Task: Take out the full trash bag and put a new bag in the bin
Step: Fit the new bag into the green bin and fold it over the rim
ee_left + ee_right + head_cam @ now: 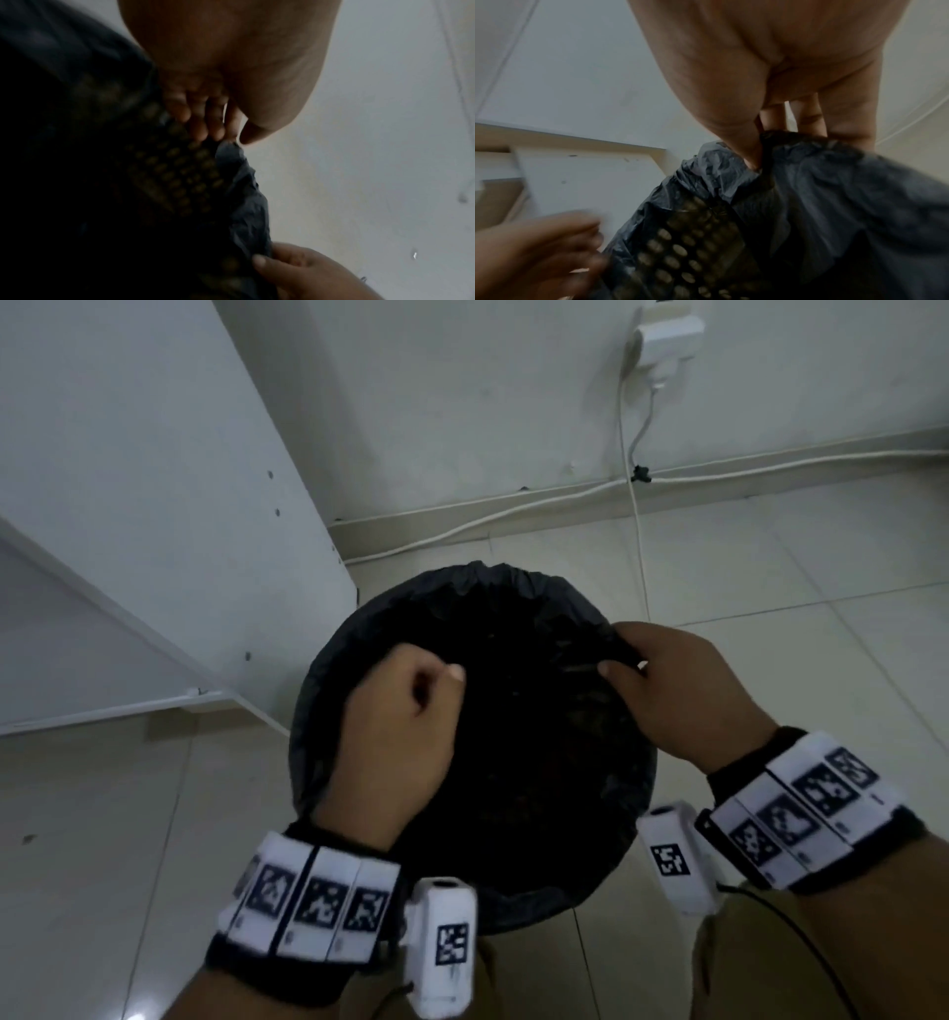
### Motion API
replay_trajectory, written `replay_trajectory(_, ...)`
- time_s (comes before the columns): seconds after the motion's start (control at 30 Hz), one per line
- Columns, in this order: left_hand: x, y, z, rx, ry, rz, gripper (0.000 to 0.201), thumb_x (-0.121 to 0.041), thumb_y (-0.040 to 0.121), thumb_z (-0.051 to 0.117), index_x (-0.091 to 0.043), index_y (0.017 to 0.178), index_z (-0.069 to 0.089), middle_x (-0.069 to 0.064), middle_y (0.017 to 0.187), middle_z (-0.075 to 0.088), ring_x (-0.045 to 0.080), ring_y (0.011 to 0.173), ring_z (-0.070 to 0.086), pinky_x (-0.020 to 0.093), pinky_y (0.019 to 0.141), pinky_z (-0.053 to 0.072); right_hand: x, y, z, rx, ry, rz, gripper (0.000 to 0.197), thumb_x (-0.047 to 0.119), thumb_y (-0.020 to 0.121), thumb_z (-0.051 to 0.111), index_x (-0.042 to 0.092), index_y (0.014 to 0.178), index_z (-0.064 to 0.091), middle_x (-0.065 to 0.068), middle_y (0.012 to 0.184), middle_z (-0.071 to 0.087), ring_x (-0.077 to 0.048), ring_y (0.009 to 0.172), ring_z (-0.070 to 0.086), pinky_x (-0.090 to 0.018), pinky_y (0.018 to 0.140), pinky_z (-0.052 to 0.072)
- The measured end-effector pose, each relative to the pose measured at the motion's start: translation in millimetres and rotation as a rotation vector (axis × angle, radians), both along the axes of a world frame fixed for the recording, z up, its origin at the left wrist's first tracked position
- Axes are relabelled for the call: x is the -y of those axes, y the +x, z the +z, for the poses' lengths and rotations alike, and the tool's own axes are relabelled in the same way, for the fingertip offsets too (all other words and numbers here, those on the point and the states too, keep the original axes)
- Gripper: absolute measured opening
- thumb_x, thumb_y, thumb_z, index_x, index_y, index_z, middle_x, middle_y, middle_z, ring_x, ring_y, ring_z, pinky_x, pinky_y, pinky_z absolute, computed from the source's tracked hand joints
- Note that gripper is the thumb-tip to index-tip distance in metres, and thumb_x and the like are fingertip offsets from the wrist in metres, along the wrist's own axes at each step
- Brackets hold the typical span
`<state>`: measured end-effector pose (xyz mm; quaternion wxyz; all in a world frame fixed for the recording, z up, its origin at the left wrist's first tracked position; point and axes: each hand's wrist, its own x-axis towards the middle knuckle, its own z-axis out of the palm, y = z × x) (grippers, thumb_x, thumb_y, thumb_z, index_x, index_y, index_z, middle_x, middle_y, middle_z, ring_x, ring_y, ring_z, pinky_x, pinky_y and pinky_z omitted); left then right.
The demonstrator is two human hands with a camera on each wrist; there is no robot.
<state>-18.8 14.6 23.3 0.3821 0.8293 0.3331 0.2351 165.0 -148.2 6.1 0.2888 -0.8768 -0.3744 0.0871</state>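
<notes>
A black trash bag (477,608) lines a round bin on the tiled floor; its rim is folded over the bin's edge. The bin's perforated wall (680,253) shows through inside the bag, also in the left wrist view (174,172). My left hand (441,680) is curled over the bin's left side and pinches the bag's edge (231,148) between thumb and fingers. At the right rim, my right hand (624,662) pinches a gathered fold of the bag (834,192) with thumb and fingers (754,156). What lies in the bag is too dark to see.
A white cabinet panel (154,480) stands close on the bin's left. Behind it is a wall with a plugged-in charger (667,336), and white cables (637,516) run down and along the skirting. Tiled floor (770,567) lies to the right and in front.
</notes>
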Motion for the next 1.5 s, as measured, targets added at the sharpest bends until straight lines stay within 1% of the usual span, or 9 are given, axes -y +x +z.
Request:
replay_trajectory(0.13, 9, 54, -44, 0.068, -0.689, 0.045, 0.018, -0.030, 0.101, 0.053, -0.016, 0.095, 0.063, 0.006, 0.094, 0.066, 0.017, 0.085, 0.066, 0.031, 0.073, 0.050, 8, -4, 1, -0.009, 0.013, 0.022, 0.015, 0.024, 0.095, 0.057, 0.012, 0.100, 0.066, -0.006, 0.091, 0.070, -0.021, 0.075, 0.060, -0.031, 0.067, 0.044)
replay_trajectory(0.37, -10, 108, -100, 0.024, -0.961, 0.010, 0.049, -0.051, 0.068, 0.067, -0.040, 0.117, 0.065, 0.004, 0.122, 0.071, 0.030, 0.113, 0.067, 0.050, 0.104, 0.050, 15, -9, 0, -0.045, 0.040, 0.056, 0.015, 0.020, 0.097, 0.056, 0.009, 0.101, 0.065, -0.005, 0.092, 0.069, -0.018, 0.072, 0.057, -0.028, 0.063, 0.037)
replay_trajectory(0.47, -9, 121, -106, -0.073, -0.850, -0.086, 0.077, -0.049, 0.081, 0.069, -0.040, 0.151, 0.038, -0.006, 0.142, 0.055, 0.023, 0.131, 0.053, 0.039, 0.113, 0.040, 10, -5, 1, -0.076, 0.043, 0.039, 0.017, 0.022, 0.096, 0.057, 0.007, 0.096, 0.065, -0.006, 0.088, 0.068, -0.020, 0.076, 0.060, -0.032, 0.070, 0.045)
replay_trajectory(0.6, -10, 127, -113, -0.113, -0.628, 0.167, 0.029, -0.026, 0.098, 0.058, -0.006, 0.120, 0.057, 0.013, 0.113, 0.065, 0.030, 0.111, 0.062, 0.028, 0.089, 0.044, 7, -1, 0, -0.090, 0.036, 0.014, 0.018, 0.024, 0.096, 0.057, 0.008, 0.098, 0.066, -0.005, 0.090, 0.069, -0.020, 0.079, 0.062, -0.038, 0.076, 0.050)
replay_trajectory(0.73, -20, 125, -135, -0.300, -0.803, 0.076, 0.046, -0.016, 0.110, 0.032, 0.002, 0.153, 0.031, 0.020, 0.160, 0.034, 0.031, 0.146, 0.037, 0.027, 0.116, 0.020, 8, 1, 2, -0.058, 0.012, 0.032, 0.014, 0.024, 0.096, 0.057, 0.013, 0.097, 0.065, -0.001, 0.090, 0.069, -0.015, 0.072, 0.059, -0.028, 0.068, 0.045)
replay_trajectory(1.03, -27, 114, -158, -0.511, -0.558, 0.219, 0.057, -0.045, 0.106, 0.037, -0.001, 0.138, 0.054, 0.021, 0.139, 0.058, 0.038, 0.126, 0.055, 0.035, 0.099, 0.042, 6, 11, -6, -0.024, 0.033, -0.022, 0.018, 0.020, 0.096, 0.055, 0.014, 0.110, 0.066, -0.002, 0.097, 0.071, -0.019, 0.084, 0.065, -0.028, 0.074, 0.047)
replay_trajectory(1.23, -27, 116, -184, -0.593, -0.543, 0.079, 0.101, -0.076, 0.071, 0.037, -0.024, 0.157, 0.029, 0.013, 0.159, 0.037, 0.037, 0.142, 0.040, 0.050, 0.119, 0.030, -5, 11, -13, 0.039, 0.051, -0.086, 0.022, 0.022, 0.097, 0.053, 0.015, 0.114, 0.064, -0.006, 0.099, 0.071, -0.026, 0.090, 0.065, -0.042, 0.081, 0.054)
replay_trajectory(1.4, -6, 116, -126, -0.509, -0.451, -0.003, 0.041, -0.015, 0.107, 0.038, 0.000, 0.145, 0.043, 0.025, 0.142, 0.051, 0.040, 0.128, 0.053, 0.041, 0.104, 0.043, -9, 7, -17, 0.068, 0.116, -0.143, 0.018, 0.021, 0.096, 0.052, 0.015, 0.109, 0.064, -0.006, 0.093, 0.071, -0.028, 0.085, 0.065, -0.041, 0.076, 0.054)
replay_trajectory(1.5, 5, 107, -86, -0.418, -0.477, -0.076, 0.041, -0.034, 0.100, 0.051, -0.003, 0.124, 0.064, 0.015, 0.124, 0.066, 0.032, 0.118, 0.060, 0.033, 0.100, 0.045, -9, 11, -15, 0.087, 0.118, -0.165, 0.017, 0.020, 0.096, 0.053, 0.014, 0.107, 0.065, -0.006, 0.092, 0.071, -0.028, 0.084, 0.065, -0.039, 0.073, 0.053)
